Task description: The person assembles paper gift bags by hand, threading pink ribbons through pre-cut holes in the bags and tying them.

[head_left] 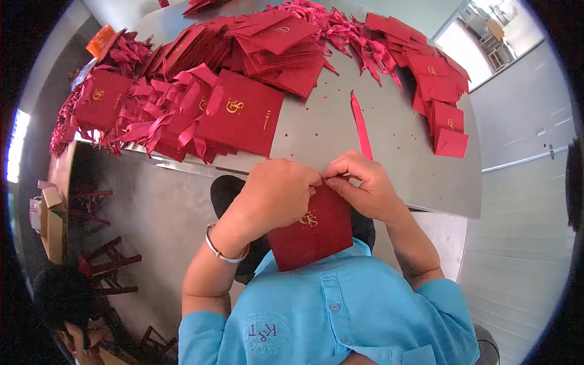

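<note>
A dark red paper bag with a gold monogram hangs in front of my blue shirt, its top edge up by my fingers. My left hand, with a bracelet at the wrist, is closed on the bag's upper edge. Close beside it, my right hand pinches at the same edge with thumb and forefinger. Any small piece between the fingertips is hidden. Just beyond my right hand, a pink-red ribbon strip lies on the grey table.
Bags with ribbon handles are heaped at the left of the table. Stacked red bags and loose ribbons lie at the back, more folded bags at the right. Wooden stools and another person are at lower left.
</note>
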Demonstrator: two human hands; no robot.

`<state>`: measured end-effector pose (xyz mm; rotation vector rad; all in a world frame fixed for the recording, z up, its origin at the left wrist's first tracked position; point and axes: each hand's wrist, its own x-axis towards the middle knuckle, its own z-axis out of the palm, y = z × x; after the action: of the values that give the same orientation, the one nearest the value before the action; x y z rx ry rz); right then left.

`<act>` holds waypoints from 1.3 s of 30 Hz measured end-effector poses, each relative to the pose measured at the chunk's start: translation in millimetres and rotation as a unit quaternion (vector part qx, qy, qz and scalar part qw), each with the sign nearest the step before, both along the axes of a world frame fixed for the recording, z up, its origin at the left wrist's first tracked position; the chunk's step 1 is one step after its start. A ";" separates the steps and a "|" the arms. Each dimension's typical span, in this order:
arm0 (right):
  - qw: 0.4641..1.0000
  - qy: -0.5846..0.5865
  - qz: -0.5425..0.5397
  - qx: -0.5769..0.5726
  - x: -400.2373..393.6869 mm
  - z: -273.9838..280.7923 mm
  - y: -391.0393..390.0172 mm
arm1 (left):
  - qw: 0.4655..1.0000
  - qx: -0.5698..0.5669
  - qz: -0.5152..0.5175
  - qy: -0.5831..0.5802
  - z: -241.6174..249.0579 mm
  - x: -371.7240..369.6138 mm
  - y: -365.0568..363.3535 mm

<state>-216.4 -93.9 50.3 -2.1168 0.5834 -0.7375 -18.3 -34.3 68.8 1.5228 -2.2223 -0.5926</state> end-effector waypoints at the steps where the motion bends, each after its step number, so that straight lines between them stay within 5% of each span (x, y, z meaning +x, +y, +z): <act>1: 1.000 0.001 -0.015 0.024 -1.4 -0.5 1.3 | 0.999 -0.040 -0.003 0.022 -3.4 -1.6 -0.6; 2: 1.000 0.003 -0.016 0.025 -3.1 -1.8 2.8 | 0.999 -0.039 -0.004 0.024 -3.8 -1.6 -0.4; 4: 0.993 -0.001 -0.059 0.103 -6.0 -5.3 5.9 | 0.937 0.252 0.071 0.231 4.7 -0.9 -0.2; 7: 0.986 -0.026 -0.080 0.144 -2.7 -5.2 10.8 | 0.900 0.297 0.122 0.293 -0.5 3.6 6.4; 10: 0.996 -0.005 -0.065 0.056 0.0 -11.5 5.4 | 0.929 0.243 0.124 0.250 -0.4 5.6 9.5; 14: 0.992 -0.052 -0.087 0.081 7.1 -8.5 8.1 | 0.955 0.145 0.104 0.237 -9.6 2.7 13.1; 17: 0.993 -0.063 -0.095 0.033 9.0 -4.9 6.9 | 0.902 0.226 0.131 0.344 -2.6 -2.1 14.1; 19: 0.977 -0.014 -0.051 -0.205 9.0 -3.4 2.9 | 0.849 0.270 0.158 0.426 -3.0 -3.9 16.9; 26: 0.985 -0.019 -0.084 -0.148 16.9 3.7 13.8 | 0.853 0.256 0.161 0.425 -8.6 -6.4 20.7; 39: 0.966 0.013 -0.054 -0.253 16.1 3.7 7.7 | 0.863 0.196 0.173 0.432 -14.2 -12.7 21.6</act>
<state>-200.3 -86.2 54.0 -2.5811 0.5701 -1.0033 -31.0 -12.7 54.6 1.3705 -1.1565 -1.3384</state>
